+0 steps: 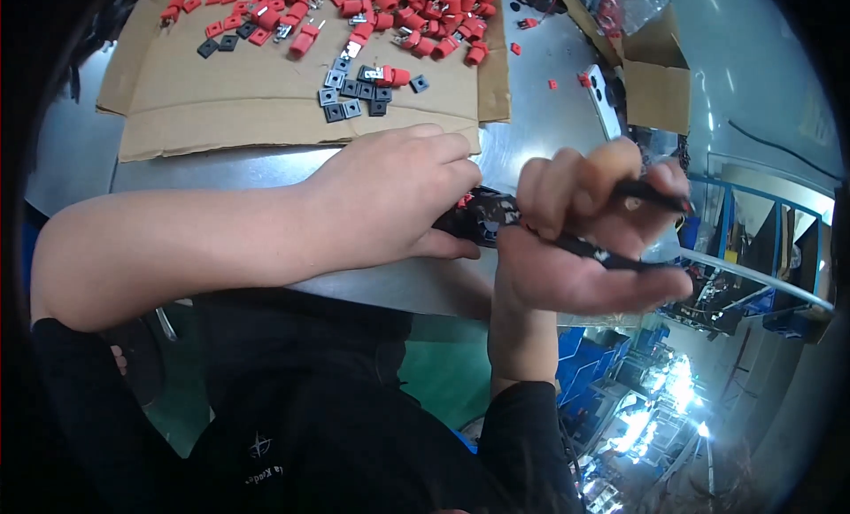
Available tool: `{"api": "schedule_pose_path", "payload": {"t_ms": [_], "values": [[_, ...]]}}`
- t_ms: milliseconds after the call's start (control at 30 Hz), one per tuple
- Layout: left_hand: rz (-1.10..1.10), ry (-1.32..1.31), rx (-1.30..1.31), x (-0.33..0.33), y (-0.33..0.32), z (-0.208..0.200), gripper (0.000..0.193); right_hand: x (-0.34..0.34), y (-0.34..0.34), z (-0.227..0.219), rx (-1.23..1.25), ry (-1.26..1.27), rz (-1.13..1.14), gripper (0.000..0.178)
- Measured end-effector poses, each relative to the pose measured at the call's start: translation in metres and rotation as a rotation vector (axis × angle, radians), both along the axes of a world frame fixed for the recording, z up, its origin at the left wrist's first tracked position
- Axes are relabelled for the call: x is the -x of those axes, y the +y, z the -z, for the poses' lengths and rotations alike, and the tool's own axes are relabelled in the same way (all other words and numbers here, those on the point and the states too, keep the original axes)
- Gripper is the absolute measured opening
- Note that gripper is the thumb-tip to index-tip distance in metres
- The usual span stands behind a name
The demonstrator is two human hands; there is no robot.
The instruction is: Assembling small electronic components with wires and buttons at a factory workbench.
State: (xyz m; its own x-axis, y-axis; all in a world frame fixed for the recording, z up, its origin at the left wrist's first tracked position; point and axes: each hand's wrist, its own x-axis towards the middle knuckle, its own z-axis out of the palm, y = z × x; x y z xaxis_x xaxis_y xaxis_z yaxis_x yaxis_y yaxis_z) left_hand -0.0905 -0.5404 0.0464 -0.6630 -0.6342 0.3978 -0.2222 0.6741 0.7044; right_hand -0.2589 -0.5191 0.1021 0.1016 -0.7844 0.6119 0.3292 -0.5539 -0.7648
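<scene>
My right hand [593, 239] is closed round black-handled pliers [580, 247], their two handles spread apart within my fingers. The metal head of the pliers [491, 215] points left toward my left hand [412, 191]. My left hand's fingers are curled down at the front edge of the cardboard, close against the pliers' head. A bit of red [465, 200] shows between the left fingertips and the pliers; the rest of what the fingers grip is hidden. Beyond the left hand lie several small black square pieces [351, 89] and one red plug with a metal tab [390, 76].
A flat cardboard sheet [204, 115] on the metal table [266, 170] carries a heap of red plugs [425, 18]. At the right are a white phone-like object [605, 105], an open cardboard box [657, 89] and a clear plastic bag [637, 14]. Small red pieces [552, 85] lie loose between.
</scene>
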Motion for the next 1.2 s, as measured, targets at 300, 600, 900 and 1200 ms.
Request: {"api": "schedule_pose_path", "payload": {"t_ms": [300,600,900,1200], "values": [[-0.014,-0.012,0.013,0.001,0.0,0.004,0.045,-0.004,0.008,0.004,0.1,0.048,0.08,0.075],[0.002,-0.034,-0.031,0.001,-0.002,0.003,0.043,-0.01,0.011,0.01,0.05,0.254,0.284,0.086],[-0.022,0.02,-0.016,0.002,0.001,0.008,0.045,-0.016,0.015,0.018,0.195,0.245,0.312,0.089],[-0.021,-0.012,-0.002,0.001,0.002,0.008,0.05,-0.01,0.011,0.011,0.08,0.118,0.269,0.084]]}}
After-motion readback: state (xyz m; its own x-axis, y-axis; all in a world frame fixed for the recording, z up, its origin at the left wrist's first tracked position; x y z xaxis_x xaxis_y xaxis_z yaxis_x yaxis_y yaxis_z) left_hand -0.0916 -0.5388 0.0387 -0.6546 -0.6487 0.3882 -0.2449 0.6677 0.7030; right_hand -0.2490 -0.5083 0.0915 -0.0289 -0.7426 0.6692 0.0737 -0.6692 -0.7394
